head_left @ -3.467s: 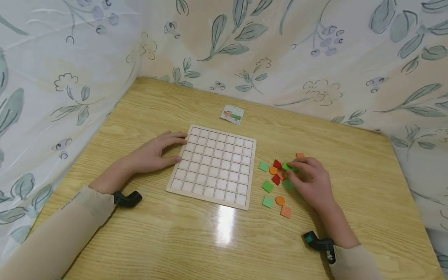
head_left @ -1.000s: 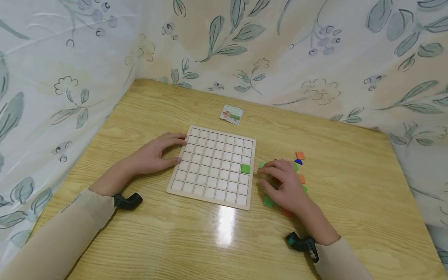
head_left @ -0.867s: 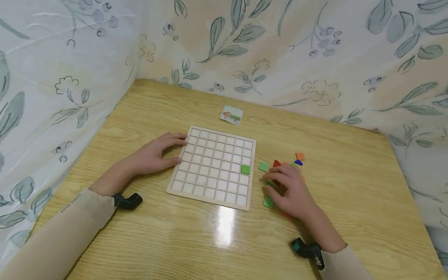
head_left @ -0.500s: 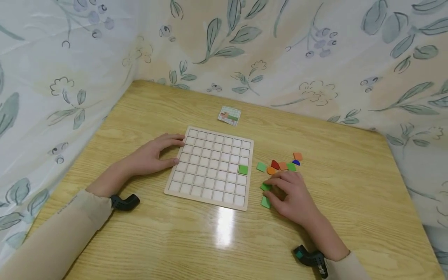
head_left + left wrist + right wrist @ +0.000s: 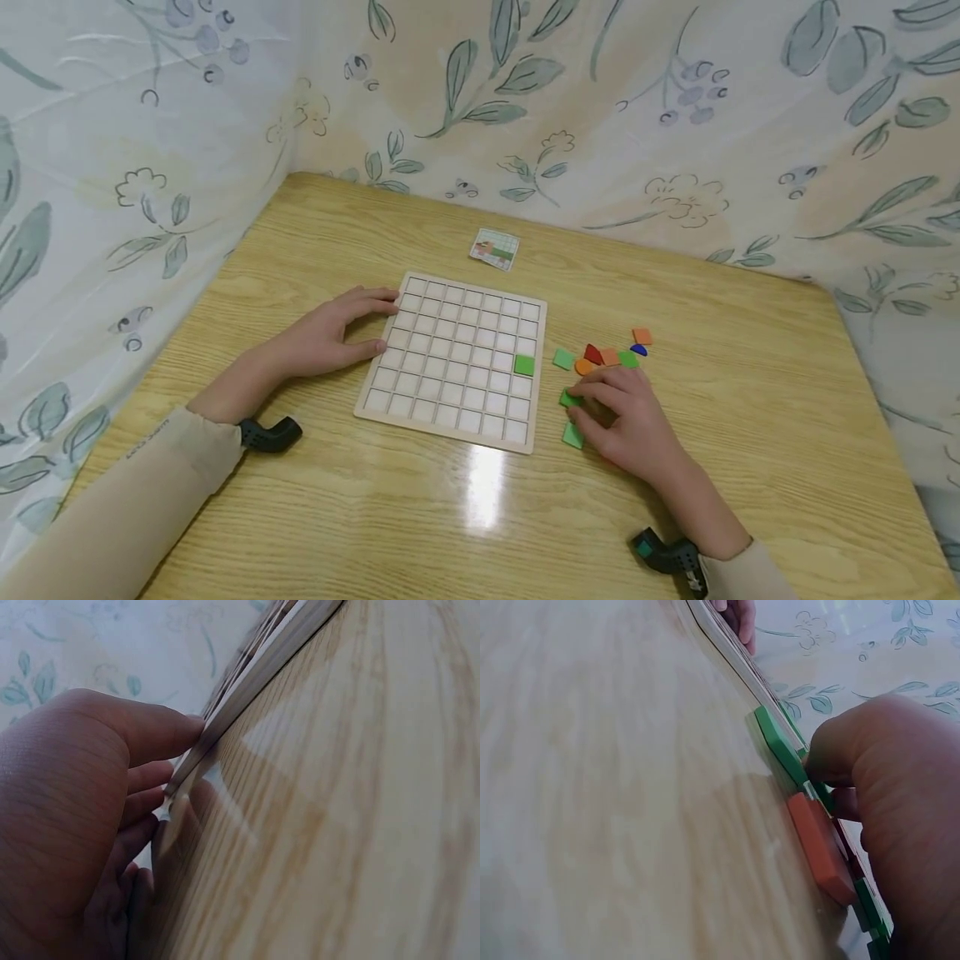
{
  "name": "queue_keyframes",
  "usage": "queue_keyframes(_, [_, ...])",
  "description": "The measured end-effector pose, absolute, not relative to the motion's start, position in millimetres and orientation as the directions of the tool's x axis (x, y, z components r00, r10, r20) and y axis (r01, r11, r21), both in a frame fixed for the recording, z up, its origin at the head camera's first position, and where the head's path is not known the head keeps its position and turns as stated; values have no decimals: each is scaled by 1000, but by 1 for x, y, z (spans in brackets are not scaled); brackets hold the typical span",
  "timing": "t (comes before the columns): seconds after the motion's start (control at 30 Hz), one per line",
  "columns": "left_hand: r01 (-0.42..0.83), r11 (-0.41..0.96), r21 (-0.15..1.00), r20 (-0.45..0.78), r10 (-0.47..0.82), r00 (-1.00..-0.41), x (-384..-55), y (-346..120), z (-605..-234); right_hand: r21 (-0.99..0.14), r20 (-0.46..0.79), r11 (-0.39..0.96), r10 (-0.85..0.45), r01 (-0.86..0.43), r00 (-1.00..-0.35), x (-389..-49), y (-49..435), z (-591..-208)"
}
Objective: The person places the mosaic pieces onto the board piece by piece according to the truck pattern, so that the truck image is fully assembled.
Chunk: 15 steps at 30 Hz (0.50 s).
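Observation:
A pale wooden grid board (image 5: 468,281) lies on the table, one green square tile (image 5: 524,365) in its rightmost column. My left hand (image 5: 322,337) rests at the board's left edge, fingers fairly straight; in the left wrist view its thumb (image 5: 169,731) touches the rim. To the right of the board, thumb and index finger of my right hand (image 5: 626,421) pinch another green square tile (image 5: 568,397) at table level. A lighter green tile (image 5: 572,435) lies just below it. In the right wrist view an orange tile (image 5: 821,851) lies beneath the hand.
Beyond my right hand lie loose tiles: a light green square (image 5: 564,358), a red piece (image 5: 593,354), an orange circle (image 5: 584,367), orange squares (image 5: 642,336) and a blue half-round (image 5: 639,350). A small picture card (image 5: 495,249) lies behind the board. Patterned cloth (image 5: 480,108) hangs behind the table.
A green square tile now sits on the board, which was bare in the earliest frame. My right hand has since drawn back from beside the board to another green tile. The left hand stays put.

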<state>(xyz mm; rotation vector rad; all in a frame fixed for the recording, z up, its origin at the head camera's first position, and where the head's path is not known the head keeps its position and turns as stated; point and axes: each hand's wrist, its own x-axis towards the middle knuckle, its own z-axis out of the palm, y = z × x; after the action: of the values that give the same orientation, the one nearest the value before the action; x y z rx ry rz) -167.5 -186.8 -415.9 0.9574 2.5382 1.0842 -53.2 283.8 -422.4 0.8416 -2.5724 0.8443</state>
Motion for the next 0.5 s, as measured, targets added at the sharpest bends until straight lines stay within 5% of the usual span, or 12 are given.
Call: queue_keyframes(0.5, [480, 514, 711, 52, 641, -765, -169, -185, -416, -433, 514, 603, -445, -670, -733, -60, 275, -425])
